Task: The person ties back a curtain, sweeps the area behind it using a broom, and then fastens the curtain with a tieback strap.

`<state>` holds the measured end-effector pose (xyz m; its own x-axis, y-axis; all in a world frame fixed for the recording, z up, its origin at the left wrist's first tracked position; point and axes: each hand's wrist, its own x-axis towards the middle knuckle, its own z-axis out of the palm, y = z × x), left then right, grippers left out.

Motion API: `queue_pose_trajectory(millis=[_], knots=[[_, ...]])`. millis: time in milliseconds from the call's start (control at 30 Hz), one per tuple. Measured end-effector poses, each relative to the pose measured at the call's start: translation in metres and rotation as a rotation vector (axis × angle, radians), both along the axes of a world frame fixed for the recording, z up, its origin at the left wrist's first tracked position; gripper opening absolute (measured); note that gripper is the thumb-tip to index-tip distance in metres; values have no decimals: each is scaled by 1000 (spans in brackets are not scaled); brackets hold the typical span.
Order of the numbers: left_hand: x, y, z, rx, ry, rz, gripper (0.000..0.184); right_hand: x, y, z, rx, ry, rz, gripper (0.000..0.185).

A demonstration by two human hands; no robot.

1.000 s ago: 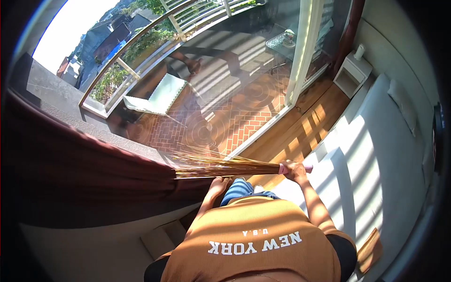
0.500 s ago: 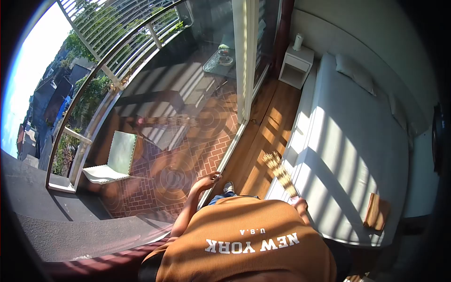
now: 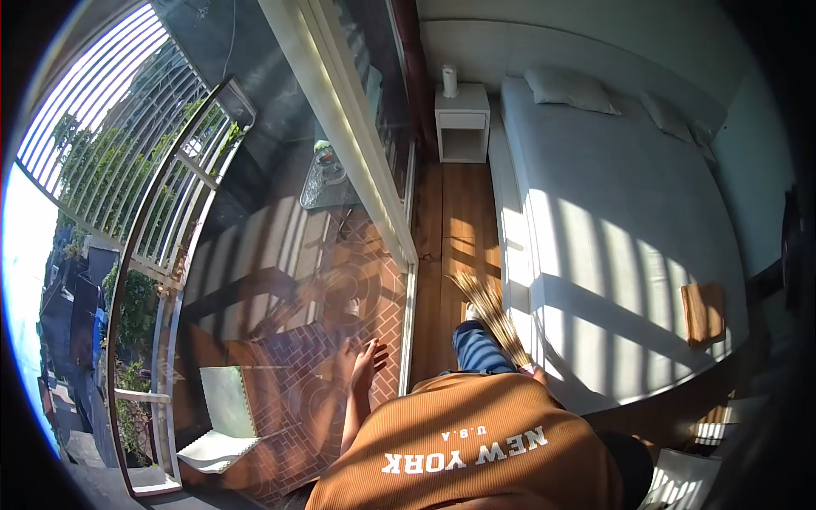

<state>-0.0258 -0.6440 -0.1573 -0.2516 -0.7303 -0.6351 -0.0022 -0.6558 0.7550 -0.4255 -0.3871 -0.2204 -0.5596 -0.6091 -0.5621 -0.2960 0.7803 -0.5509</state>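
My right hand is wrapped round the handle end of a stick broom, low beside the bed. Its bristles point forward and a little left, above the wooden floor and near my shoe. Only part of that hand shows past my orange shirt. On the left, my left hand is raised in front of the glass door, its fingers apart and nothing in them.
The bed with pillows fills the right, a folded brown cloth on it. A white nightstand stands at the far end. Left, behind glass and a white door frame, are a chair, a glass table and a railing.
The view has swung right toward the bed and nightstand. The broom, earlier held sideways across my body, now points forward. My left hand has come away from the door's edge and opened.
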Motion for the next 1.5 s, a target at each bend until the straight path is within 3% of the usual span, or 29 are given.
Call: queue_pose_trajectory(millis=[167,300,433,500,600,667,700,733,833,867,933,967,1067,1100,1133,1167,1200,1233,1333,1400,1500], knots=[[-47,-91,-8,-25,66,1,50,-52,-78,-13,-134,31,-47,39],[-90,-168,-9,4,74,53,54,-129,-190,4,-88,206,48,42],[-141,-239,33,76,87,60,64,-214,-319,9,-256,208,165,41],[-156,-261,25,36,23,104,60,-238,-387,30,-433,156,160,37],[-172,-281,25,4,-63,165,56,-235,-476,143,-452,-77,116,35],[-183,-297,17,17,-102,158,51,-235,-517,145,-704,-114,104,32],[-192,-308,19,14,-142,130,50,-236,-535,145,-710,-150,124,32],[-202,-321,25,12,-186,103,48,-240,-551,141,-683,-102,245,43],[-251,-363,35,-63,-231,-96,47,-241,-582,119,-538,114,428,38],[-269,-384,26,-51,-188,-129,47,-248,-588,93,-675,127,530,32],[-308,-422,23,-106,-121,-193,45,-260,-599,58,-154,142,584,42],[-326,-444,20,-110,-77,-174,44,-274,-598,17,-117,197,630,47],[-376,-522,2,-44,-40,-67,41,-314,-605,8,161,207,454,37],[-389,-549,7,-64,-61,-96,41,-332,-614,33,97,283,733,32],[-403,-575,12,-83,-76,-128,42,-353,-615,35,-66,-20,516,28],[-412,-602,5,-141,-8,-150,43,-375,-621,36,5,-27,354,27],[-425,-626,16,-189,51,-143,45,-373,-635,94,71,-38,188,26],[-434,-652,22,-233,82,-167,46,-385,-647,108,-76,-94,96,30],[-455,-723,45,-299,71,-195,48,-402,-709,139,-433,-302,-62,33],[-461,-770,11,-357,81,-141,49,-391,-758,172,-516,-340,-133,31],[-466,-800,13,-462,66,-30,42,-370,-818,193,-545,-332,5,31]])
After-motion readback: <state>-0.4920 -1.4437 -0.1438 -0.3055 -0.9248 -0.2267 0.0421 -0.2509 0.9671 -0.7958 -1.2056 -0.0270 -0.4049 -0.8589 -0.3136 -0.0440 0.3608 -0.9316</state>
